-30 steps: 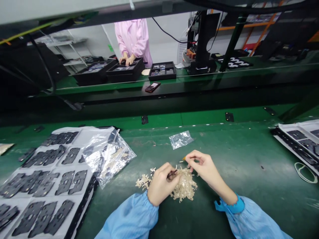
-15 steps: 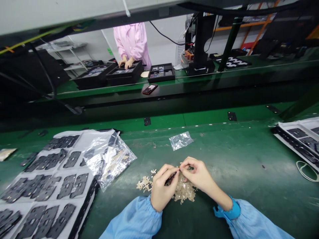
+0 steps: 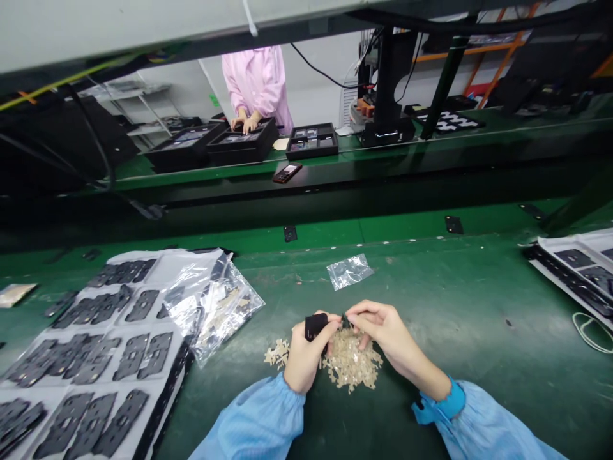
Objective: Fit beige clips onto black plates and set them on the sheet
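Observation:
My left hand (image 3: 304, 354) is closed round a small black part (image 3: 316, 324), held up above a heap of small beige pieces (image 3: 352, 364) on the green mat. My right hand (image 3: 383, 332) is pinched, its fingertips close to the black part and over the heap; what it pinches is too small to make out. Both wrists are in light blue sleeves. A few loose beige pieces (image 3: 276, 352) lie left of the heap.
A white tray of black flat parts (image 3: 90, 358) lies at the left, with a clear plastic bag (image 3: 215, 306) on its corner. A small clear bag (image 3: 349, 271) lies beyond the hands. Another tray (image 3: 575, 268) and a rubber band (image 3: 594, 324) are at right. A person in pink (image 3: 258, 80) works across the belt.
My left hand has turned and now shows a black part upright in its fingers. My right hand stays pinched close to it over the heap.

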{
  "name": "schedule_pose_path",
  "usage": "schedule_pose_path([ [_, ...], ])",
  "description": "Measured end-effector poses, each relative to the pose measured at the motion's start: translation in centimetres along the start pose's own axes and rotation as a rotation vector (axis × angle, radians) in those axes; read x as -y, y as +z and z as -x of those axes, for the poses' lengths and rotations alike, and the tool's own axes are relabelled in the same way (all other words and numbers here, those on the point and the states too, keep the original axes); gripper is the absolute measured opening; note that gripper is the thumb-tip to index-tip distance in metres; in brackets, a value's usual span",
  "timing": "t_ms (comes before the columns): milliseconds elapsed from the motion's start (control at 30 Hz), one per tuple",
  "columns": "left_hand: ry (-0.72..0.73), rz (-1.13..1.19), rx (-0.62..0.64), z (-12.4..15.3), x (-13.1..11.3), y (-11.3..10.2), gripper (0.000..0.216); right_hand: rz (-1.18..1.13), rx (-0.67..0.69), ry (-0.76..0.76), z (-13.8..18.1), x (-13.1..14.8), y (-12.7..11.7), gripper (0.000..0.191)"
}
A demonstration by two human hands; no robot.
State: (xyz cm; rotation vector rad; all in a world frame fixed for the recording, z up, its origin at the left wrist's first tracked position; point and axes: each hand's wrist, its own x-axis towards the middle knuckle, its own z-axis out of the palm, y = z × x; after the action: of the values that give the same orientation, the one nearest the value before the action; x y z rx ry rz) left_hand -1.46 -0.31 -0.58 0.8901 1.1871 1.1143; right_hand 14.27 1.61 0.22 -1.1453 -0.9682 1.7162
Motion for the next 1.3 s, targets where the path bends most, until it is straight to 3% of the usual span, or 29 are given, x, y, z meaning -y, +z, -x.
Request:
schedule_pose_path([
  [133,-0.092,0.142,0.032,0.2,-0.1,0.5,0.022,-0.034,0.033,0.053,-0.1,0.0,-0.1,0.029],
  [433,-0.08,0.168,0.027,-0.4,-0.2,1.0,0.022,0.085,0.072,-0.02,-0.3,-0.9,-1.4,0.019],
  [600,-0.051,0.31,-0.132,-1.1,0.0,-0.4,0.01,-0.008,0.028,0.011,0.1,-0.2,-0.4,0.017],
  [700,-0.009,0.215,-0.199,-1.5,-0.2,-1.1,0.008,-0.085,0.044,0.069,0.5,0.6,0.4,0.019],
  [833,0.085,0.08,-0.178,-1.9,-0.5,-1.5,0.021,-0.112,0.107,0.115,0.9,0.9,0.9,0.022],
  [1000,0.036,0.029,-0.133,-1.7,-0.5,-1.4,0.031,-0.111,0.144,0.117,1.3,0.9,0.8,0.023],
  [1300,0.02,-0.054,-0.177,-1.4,-1.0,-1.2,0.035,-0.037,0.117,0.149,1.2,1.7,0.9,0.027],
])
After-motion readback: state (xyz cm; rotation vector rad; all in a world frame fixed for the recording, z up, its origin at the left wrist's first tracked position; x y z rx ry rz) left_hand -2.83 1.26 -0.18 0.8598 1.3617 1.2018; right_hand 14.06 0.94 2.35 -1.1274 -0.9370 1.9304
